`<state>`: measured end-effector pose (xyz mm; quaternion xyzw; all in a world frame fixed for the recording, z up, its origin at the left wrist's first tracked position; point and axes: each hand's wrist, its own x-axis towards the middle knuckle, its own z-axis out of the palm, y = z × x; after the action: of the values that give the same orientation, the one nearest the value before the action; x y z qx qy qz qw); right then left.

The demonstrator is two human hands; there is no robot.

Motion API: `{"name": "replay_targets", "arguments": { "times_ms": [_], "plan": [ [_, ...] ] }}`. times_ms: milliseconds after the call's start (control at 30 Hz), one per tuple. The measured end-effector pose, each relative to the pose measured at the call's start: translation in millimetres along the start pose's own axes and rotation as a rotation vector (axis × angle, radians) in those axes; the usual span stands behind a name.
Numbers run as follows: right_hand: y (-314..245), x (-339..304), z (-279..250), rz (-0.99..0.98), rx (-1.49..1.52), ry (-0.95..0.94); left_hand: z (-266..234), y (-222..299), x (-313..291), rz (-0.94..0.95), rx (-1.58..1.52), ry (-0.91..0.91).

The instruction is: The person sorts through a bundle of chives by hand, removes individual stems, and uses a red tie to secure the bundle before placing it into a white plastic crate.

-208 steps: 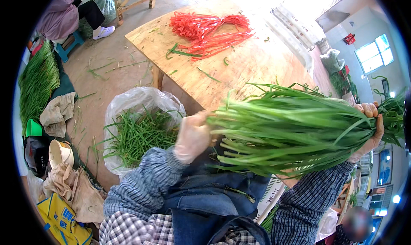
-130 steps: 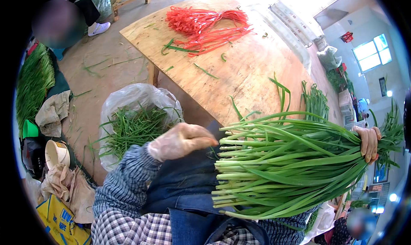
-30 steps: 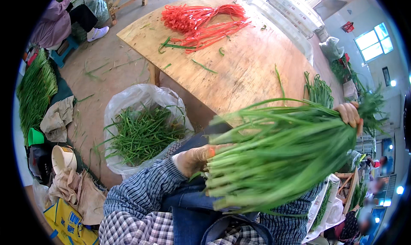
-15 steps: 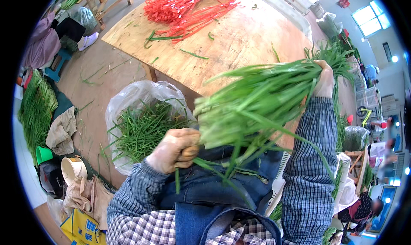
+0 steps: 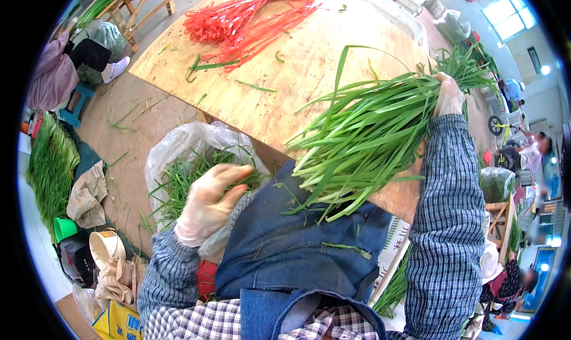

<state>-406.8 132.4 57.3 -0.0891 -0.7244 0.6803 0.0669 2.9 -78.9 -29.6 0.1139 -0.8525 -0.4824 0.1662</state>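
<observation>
My right hand (image 5: 448, 95) is closed round the leafy end of a big bunch of garlic chives (image 5: 363, 138). Their pale cut ends fan out toward the left, over the table corner and the dark blue apron (image 5: 297, 239) on my lap. My left hand (image 5: 208, 203), in a thin pale glove, is over the edge of a clear plastic bag (image 5: 159, 156). Its fingers are apart, and nothing shows between them. Loose green trimmings (image 5: 172, 182) fill the bag below that hand. A few stray leaf bits (image 5: 348, 249) lie on the apron.
A wooden table (image 5: 238, 102) stands ahead, bearing a heap of red plastic ties (image 5: 223, 25). At the left are a pile of greens (image 5: 47, 167), a white bucket (image 5: 106, 248) and a green cup (image 5: 64, 228). A seated person (image 5: 56, 72) is at far left; others work at right.
My left hand has moved from the cut ends leftward to the bag, and its fingers have spread. The bunch in my right hand hangs looser, and some strands no longer trail toward my left hand.
</observation>
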Motion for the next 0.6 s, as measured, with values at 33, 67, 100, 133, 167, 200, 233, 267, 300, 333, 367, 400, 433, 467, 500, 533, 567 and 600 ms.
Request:
{"name": "replay_targets", "arguments": {
  "times_ms": [33, 67, 100, 133, 167, 200, 233, 267, 300, 333, 367, 400, 433, 467, 500, 533, 567, 600],
  "plan": [
    [-0.6, -4.6, 4.7, 0.017, 0.024, -0.018, 4.2, 14.8, 14.8, 0.063, -0.025, 0.014],
    [-3.7, -10.9, 10.0, 0.031, 0.050, -0.039, 8.5, 25.2, 28.1, 0.041, -0.058, 0.052],
    [-6.0, -12.3, 10.1, 0.038, 0.066, -0.045, 17.0, 32.0, 43.5, 0.023, -0.106, 0.080],
    [-6.2, -7.7, 8.1, 0.033, 0.054, -0.028, 29.0, 36.9, 59.9, 0.044, -0.103, 0.089],
    [-6.0, -8.2, 11.4, 0.036, 0.058, -0.033, 37.8, 39.9, 71.8, 0.058, -0.088, 0.103],
    [-6.8, -9.2, 13.0, 0.036, 0.067, -0.040, 44.8, 42.5, 80.6, 0.060, -0.090, 0.103],
    [-7.5, -9.8, 14.5, 0.036, 0.076, -0.047, 50.4, 44.6, 87.7, 0.047, -0.163, 0.060],
    [-7.3, -9.3, 17.2, 0.045, 0.064, -0.033, 53.5, 44.9, 91.6, 0.033, -0.234, 0.014],
    [-7.1, -10.1, 19.1, 0.046, 0.066, -0.031, 54.5, 44.4, 91.5, 0.034, -0.232, 0.010],
    [-7.1, -11.7, 22.0, 0.029, 0.036, -0.041, 55.3, 44.1, 89.5, 0.008, -0.375, 0.057],
    [-8.3, -14.2, 22.4, 0.009, 0.002, -0.043, 57.4, 45.9, 88.3, -0.018, -0.524, 0.098],
    [-9.6, -16.7, 24.3, 0.024, 0.031, -0.027, 52.8, 52.3, 84.3, -0.302, -0.767, 0.076],
    [-9.4, -15.6, 23.9, 0.024, 0.029, -0.020, 47.8, 52.7, 79.4, -0.302, -0.768, 0.068],
    [-9.0, -16.3, 27.7, 0.012, -0.030, -0.051, 36.1, 50.7, 70.8, -0.295, -0.750, -0.032],
    [-10.5, -22.1, 31.5, -0.001, -0.092, -0.079, 26.0, 44.8, 61.6, -0.290, -0.735, -0.136],
    [-13.0, -29.6, 35.0, -0.080, -0.216, -0.066, 16.6, 35.2, 50.3, -0.230, -0.720, -0.175],
    [-11.9, -32.3, 40.3, 0.040, -0.104, -0.028, 7.9, 20.3, 38.3, -0.170, -0.711, -0.226],
    [-11.2, -22.9, 37.7, 0.036, -0.092, -0.021, -4.4, 8.0, 26.9, -0.199, -0.685, -0.257]
  ]
}}
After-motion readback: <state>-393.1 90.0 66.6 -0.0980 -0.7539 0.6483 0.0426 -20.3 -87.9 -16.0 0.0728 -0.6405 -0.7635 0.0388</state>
